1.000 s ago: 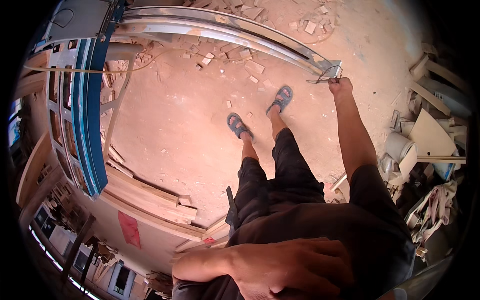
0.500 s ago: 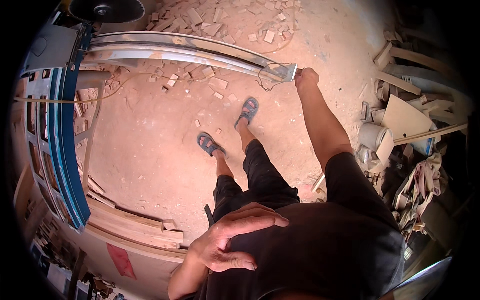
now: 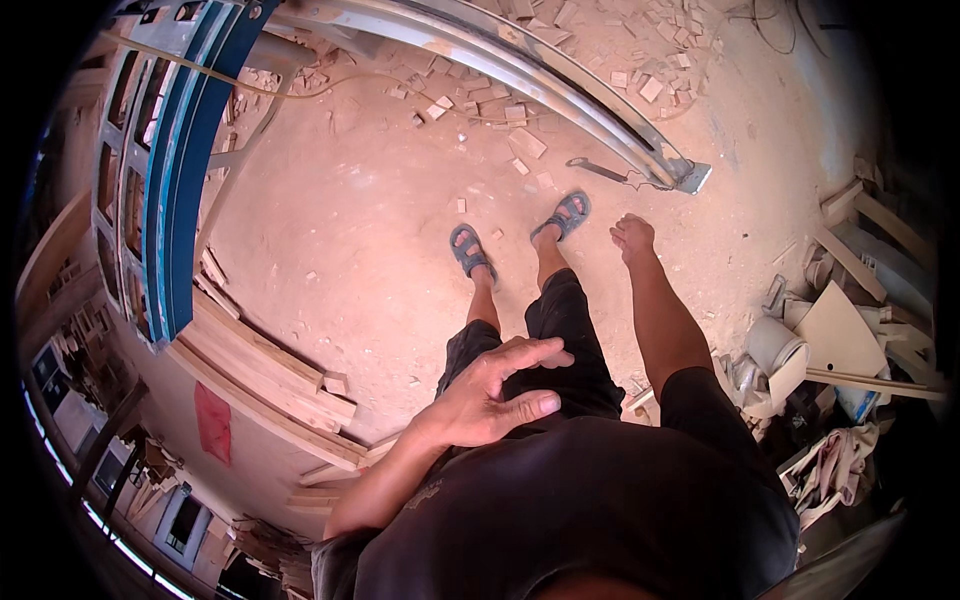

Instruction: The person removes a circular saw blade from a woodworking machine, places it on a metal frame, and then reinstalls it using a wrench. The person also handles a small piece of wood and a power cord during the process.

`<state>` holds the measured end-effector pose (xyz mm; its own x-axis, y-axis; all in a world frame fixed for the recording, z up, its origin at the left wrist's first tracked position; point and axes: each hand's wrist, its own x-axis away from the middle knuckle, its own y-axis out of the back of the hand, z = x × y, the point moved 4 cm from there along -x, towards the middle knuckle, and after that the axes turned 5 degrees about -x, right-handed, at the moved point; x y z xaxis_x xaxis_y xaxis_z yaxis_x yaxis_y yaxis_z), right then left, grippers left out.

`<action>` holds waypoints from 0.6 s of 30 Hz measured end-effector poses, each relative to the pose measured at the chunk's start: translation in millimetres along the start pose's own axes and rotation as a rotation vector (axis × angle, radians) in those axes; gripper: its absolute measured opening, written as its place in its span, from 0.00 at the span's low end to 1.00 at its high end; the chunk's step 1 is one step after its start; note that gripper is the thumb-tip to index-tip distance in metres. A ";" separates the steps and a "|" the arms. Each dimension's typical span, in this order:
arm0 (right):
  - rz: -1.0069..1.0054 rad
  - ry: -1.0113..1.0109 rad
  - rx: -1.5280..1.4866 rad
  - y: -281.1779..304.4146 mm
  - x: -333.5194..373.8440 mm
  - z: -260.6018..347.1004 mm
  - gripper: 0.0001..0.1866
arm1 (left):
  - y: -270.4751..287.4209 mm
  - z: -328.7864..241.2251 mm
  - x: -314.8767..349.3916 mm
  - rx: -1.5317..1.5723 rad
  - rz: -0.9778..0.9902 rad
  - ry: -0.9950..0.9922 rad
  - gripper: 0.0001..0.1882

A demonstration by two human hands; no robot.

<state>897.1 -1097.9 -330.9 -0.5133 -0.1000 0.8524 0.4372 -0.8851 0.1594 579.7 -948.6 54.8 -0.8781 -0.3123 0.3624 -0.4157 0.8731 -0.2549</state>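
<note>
My left hand [image 3: 498, 396] is held in front of my dark shirt, its thumb apart from its stretched fingers, with nothing in it. My right hand [image 3: 633, 238] hangs over the floor beside my foot, fingers curled in, and no object shows in it. Just beyond it is the end plate [image 3: 694, 178] of a long metal rail [image 3: 560, 90], apart from the hand. A flat, strip-like metal piece with a loop end [image 3: 597, 169] dangles at the rail's end, joined by thin wire.
A blue machine frame [image 3: 178, 180] stands at the left, with a yellowish cord [image 3: 290, 95] across it. Long timber boards [image 3: 255, 355] lie at the lower left. Wood offcuts [image 3: 525, 143] litter the floor ahead. At the right are a white bucket [image 3: 775, 345], boards and rags [image 3: 835, 465].
My right hand has let go of the rail's end and drawn back toward my body. The view has shifted, and the round saw blade has left it. My left hand stays open.
</note>
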 end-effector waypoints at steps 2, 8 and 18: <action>0.118 0.005 0.165 5.8 -1.1 -40.4 0.13 | 7.7 16.5 5.0 -0.080 -0.129 0.152 0.29; 0.284 0.458 1.063 -26.9 -0.7 -81.7 0.20 | 34.6 101.1 39.7 -0.220 -0.488 0.410 0.25; 0.492 0.695 1.318 -194.9 -47.4 -35.9 0.19 | 6.8 250.7 85.8 0.328 -0.857 0.704 0.25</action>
<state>809.7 -936.9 -420.2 -0.1960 -0.7588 0.6212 0.7793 0.2639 0.5683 442.2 -1063.3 -140.6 0.0054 -0.3876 0.9218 -0.9432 0.3043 0.1335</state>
